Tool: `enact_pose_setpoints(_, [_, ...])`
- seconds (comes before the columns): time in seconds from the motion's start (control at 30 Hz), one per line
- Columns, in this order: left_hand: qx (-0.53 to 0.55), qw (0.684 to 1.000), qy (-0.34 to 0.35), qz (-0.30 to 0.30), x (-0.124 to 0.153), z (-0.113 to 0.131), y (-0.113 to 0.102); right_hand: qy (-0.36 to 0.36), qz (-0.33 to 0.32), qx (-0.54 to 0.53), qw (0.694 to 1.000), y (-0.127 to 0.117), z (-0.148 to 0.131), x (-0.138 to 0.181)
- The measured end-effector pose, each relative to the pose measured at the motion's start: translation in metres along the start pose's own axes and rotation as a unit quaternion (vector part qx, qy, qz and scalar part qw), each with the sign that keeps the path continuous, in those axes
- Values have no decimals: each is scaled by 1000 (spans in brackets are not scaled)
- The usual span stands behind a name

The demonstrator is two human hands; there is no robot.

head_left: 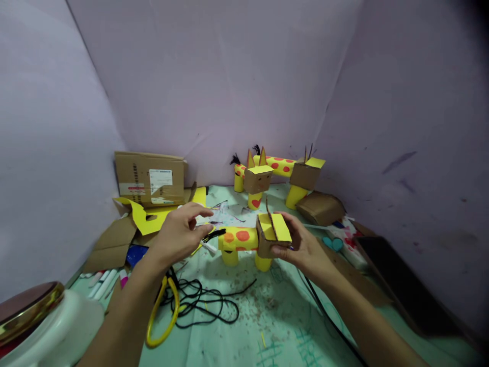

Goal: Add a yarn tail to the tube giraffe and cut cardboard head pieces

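A paper-tube toy animal (pixel 241 238) with red spots stands in front of me, its yellow body joined to a small cardboard box head topped with yellow paper. My right hand (pixel 296 243) is closed around that head from the right. Beside the tail end is my left hand (pixel 187 229), thumb and fingers apart, with nothing visible between them. The black string tail (pixel 214 234) sticks out close to its thumb; whether they touch is unclear. Below my left wrist lie a tangle of black cord (pixel 206 300) and a yellow loop handle (pixel 150 331), probably of scissors.
Two similar toy animals (pixel 258 179) stand at the back. A flattened cardboard box (pixel 130 173) leans on the left wall, near yellow paper scraps (pixel 143 221) and markers (pixel 106 285). At right are a dark flat object (pixel 405 285) and cardboard pieces (pixel 321 206). A white jar (pixel 72 321) stands front left.
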State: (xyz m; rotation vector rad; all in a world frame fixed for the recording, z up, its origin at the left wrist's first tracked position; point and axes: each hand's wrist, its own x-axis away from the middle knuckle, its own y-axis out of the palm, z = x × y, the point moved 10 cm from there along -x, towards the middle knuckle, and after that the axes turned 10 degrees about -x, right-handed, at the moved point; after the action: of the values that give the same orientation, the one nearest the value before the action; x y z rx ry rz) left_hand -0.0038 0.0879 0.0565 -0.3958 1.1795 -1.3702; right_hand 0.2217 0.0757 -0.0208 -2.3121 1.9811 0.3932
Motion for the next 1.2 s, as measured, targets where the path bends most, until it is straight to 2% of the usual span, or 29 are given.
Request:
enact_pose_setpoints(0.13, [50, 988, -120, -88, 9, -14, 23, 2, 4, 7, 1000, -1, 1, 0])
enact_pose_setpoints(0.23, [142, 957, -196, -162, 20, -11, 49, 2, 4, 9, 1000, -1, 2, 0])
enact_pose_setpoints(0.3, [172, 942, -225, -178, 23, -9, 57, -3, 3, 9, 1000, -1, 1, -1])
enact_pose_setpoints(0.37, [162, 943, -239, -167, 22, -10, 56, -8, 3, 8, 1000, -1, 0, -1])
enact_pose_setpoints(0.53, [138, 959, -188, -163, 15, -10, 55, -1, 4, -4, 1000, -1, 2, 0])
enact_pose_setpoints(0.67, [119, 973, -143, -135, 10, -7, 47, -4, -2, -11, 1000, 0, 1, 1])
enact_pose_setpoints(0.87, [136, 979, -118, -97, 5, -3, 34, -6, 2, 1, 1000, 0, -1, 0])
enact_pose_setpoints(1.2, [92, 989, -95, -59, 1, -6, 33, -2, 7, -8, 1000, 0, 0, 1])
